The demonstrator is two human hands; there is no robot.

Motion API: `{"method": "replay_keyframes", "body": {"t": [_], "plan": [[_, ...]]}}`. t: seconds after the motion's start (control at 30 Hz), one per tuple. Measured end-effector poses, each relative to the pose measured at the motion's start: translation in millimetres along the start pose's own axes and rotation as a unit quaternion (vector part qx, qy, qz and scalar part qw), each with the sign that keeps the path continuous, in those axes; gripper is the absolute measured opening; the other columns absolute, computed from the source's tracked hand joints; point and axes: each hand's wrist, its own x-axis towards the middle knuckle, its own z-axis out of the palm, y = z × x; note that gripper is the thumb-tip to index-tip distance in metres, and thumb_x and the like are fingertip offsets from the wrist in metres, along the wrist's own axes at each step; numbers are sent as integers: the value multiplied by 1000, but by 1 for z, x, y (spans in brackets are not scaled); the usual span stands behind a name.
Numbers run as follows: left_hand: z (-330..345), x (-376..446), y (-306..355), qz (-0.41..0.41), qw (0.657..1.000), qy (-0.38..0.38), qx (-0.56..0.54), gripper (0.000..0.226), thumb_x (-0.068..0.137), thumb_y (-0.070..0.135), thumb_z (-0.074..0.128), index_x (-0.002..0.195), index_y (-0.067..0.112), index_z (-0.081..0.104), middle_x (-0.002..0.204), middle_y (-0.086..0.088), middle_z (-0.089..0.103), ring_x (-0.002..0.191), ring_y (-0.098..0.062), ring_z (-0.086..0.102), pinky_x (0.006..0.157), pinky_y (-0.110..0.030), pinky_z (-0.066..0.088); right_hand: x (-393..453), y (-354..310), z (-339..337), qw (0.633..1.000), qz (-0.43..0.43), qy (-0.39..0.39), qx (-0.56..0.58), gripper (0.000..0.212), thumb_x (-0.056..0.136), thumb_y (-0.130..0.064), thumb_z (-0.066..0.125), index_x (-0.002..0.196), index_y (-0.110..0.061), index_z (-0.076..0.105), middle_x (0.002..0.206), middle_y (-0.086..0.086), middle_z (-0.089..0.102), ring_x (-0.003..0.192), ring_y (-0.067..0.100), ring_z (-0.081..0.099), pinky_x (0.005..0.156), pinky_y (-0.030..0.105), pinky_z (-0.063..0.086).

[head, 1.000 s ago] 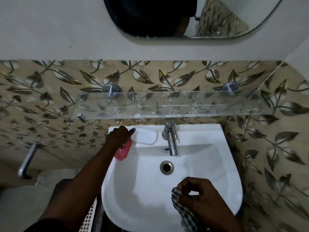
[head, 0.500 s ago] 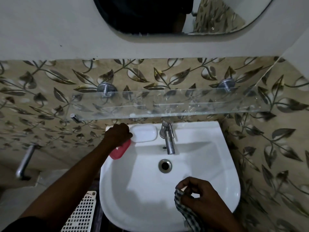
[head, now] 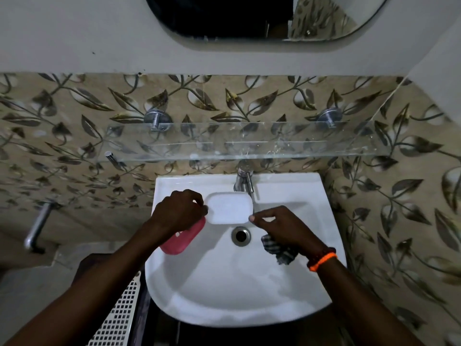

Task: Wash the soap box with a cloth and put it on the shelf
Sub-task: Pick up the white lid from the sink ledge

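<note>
Soap box: pink base (head: 183, 239) under L hand (head: 178, 213) over basin's (head: 224, 295) L side, L grip clamped on white lid (head: 229, 208) held betw. both hands. R hand (head: 279, 227) pinched lid's R corner, checked cloth (head: 280, 250) bunched in palm. Glass shelf (head: 237, 143) above.

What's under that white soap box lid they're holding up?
Below the white lid is the sink, its drain just in front. The lid hides the basin directly beneath it and the tap's spout.

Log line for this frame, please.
left hand: soap box and pink soap | right hand: box edge, cloth | over sink | shelf bare
</note>
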Motion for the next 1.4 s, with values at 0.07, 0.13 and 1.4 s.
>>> {"method": "replay_keyframes", "body": {"t": [0.07,0.13,1.4], "plan": [[-2,-9,7,21,1000,14,-3,17,91,49,65,93,33,72,75,2,72,71,-25,72,73,-31,56,6,-1,-6,999,-33,-13,11,34,87,-61,68,98,-32,80,86,-15,80,71,2,74,77,30,55],[-1,-15,12,56,997,54,17,19,92,49,66,96,32,74,88,0,74,87,-29,72,71,-32,50,7,0,-12,998,-56,-26,21,29,90,-53,70,105,-32,80,85,-15,79,72,6,73,80,32,55],[-2,-35,19,285,891,341,-97,13,95,25,76,106,21,78,102,-4,71,71,-16,68,60,-27,53,-18,2,-36,976,-213,14,43,18,85,-38,80,71,-38,70,47,-8,32,45,7,31,49,17,28]]}}
